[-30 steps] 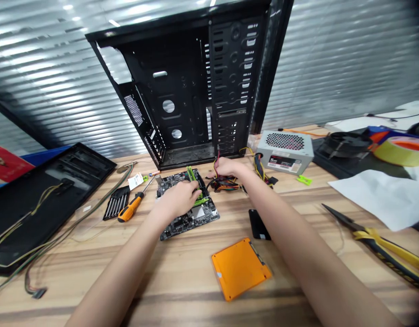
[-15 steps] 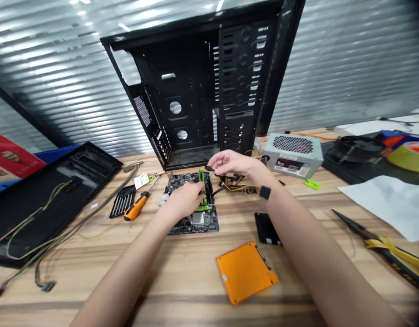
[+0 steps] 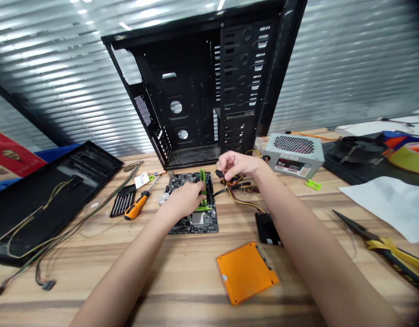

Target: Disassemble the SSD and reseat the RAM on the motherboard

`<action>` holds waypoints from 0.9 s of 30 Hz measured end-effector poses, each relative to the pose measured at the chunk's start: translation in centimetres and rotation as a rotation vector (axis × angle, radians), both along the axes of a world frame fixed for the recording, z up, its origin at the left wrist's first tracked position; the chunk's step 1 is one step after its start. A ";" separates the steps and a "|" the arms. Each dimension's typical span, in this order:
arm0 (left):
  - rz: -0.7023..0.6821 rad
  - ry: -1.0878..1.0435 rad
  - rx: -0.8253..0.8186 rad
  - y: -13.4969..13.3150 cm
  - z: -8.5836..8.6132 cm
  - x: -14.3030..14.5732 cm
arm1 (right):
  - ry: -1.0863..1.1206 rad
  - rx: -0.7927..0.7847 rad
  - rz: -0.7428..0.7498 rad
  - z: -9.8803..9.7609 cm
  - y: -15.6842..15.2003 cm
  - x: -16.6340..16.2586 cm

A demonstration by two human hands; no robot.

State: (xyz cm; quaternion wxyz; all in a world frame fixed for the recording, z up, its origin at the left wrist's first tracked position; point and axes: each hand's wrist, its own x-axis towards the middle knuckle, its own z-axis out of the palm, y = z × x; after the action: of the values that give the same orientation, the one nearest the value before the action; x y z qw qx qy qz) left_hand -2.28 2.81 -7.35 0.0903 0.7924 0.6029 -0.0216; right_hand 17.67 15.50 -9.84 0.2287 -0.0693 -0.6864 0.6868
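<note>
The motherboard (image 3: pixel 209 222) lies flat on the table, with bright green memory slots (image 3: pixel 203 177) and a silver heatsink (image 3: pixel 197 218). My left hand (image 3: pixel 188 198) is on top of it, fingers bent against the board beside the green slots; the fingertips are partly hidden. To the right, my right hand (image 3: pixel 237 164) pinches a black cable connector (image 3: pixel 219 174) between thumb and fingers, just above the table. Below it spreads a bundle of power cables (image 3: pixel 241 186). A yellow and dark red cable (image 3: pixel 245 202) runs from there toward a black drive (image 3: pixel 266 228), partly behind my right forearm.
Behind the board stands an open black computer case (image 3: pixel 192 91). A grey power supply (image 3: pixel 293 154) sits right of it. An orange drive (image 3: pixel 246 272) lies in front, pliers (image 3: pixel 376 240) at right. Left are a screwdriver (image 3: pixel 137 206), a bit set (image 3: pixel 123 201) and a black panel (image 3: pixel 52 200).
My right hand has shifted slightly right and down with the connector. A black cable end that hung by my right wrist has dropped toward the black drive. My left hand has stayed put.
</note>
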 end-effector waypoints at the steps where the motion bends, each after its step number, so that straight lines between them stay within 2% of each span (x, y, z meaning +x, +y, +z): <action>1: 0.003 0.005 0.002 0.0 0.0 0.0 | 0.001 0.002 0.008 -0.1 0.1 0.0; 9: 0.011 0.034 0.020 -0.2 0.0 0.1 | 0.009 0.076 0.034 -0.3 0.3 0.3; 15: -0.007 -0.019 -0.006 0.1 -0.1 -0.6 | -0.190 0.137 -0.031 1.7 -0.4 0.6; 17: -0.021 -0.035 -0.020 0.2 -0.1 -0.8 | -0.293 0.252 -0.062 2.7 -0.9 0.4; 20: -0.044 -0.048 -0.027 0.3 -0.1 -1.1 | -0.460 0.503 -0.135 4.2 -2.1 -0.7; 23: -0.061 -0.066 -0.012 0.5 -0.2 -1.2 | -0.749 0.729 -0.193 5.3 -3.9 -2.3; 27: -0.064 -0.076 -0.005 0.6 -0.4 -1.3 | -1.082 0.896 -0.243 5.7 -5.7 -4.1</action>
State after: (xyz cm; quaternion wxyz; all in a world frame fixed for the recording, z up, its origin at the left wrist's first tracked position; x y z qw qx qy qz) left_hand -3.55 3.44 -7.77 0.1142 0.8113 0.5733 0.0042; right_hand 13.56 9.80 -4.19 -0.0628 -0.3759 -0.9073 0.1775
